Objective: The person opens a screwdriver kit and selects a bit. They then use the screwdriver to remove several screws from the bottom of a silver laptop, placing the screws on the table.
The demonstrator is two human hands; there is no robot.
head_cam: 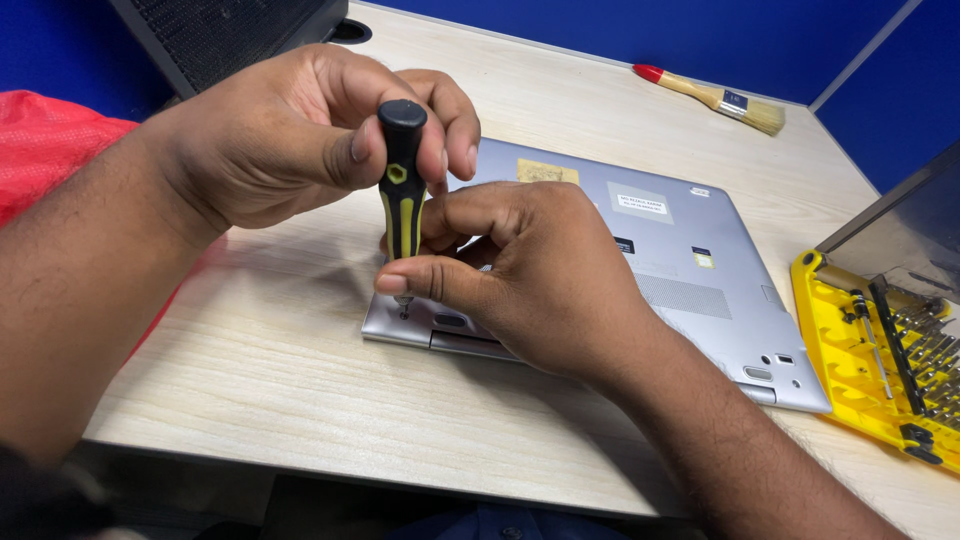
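Head view: the left hand (300,140) pinches the black cap of a black-and-yellow screwdriver (402,185), held upright, while the right hand (520,275) closes its fingers around the lower shaft. The tip meets the near left corner of a silver laptop (690,270) lying bottom-up on the pale wooden table (300,390). A yellow bit case (850,350) sits to the right; a paintbrush (715,97) lies far back.

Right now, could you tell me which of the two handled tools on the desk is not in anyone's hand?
The paintbrush, with its red-tipped wooden handle, lies untouched at the far edge. The black-and-yellow screwdriver is gripped by both the left hand and right hand.
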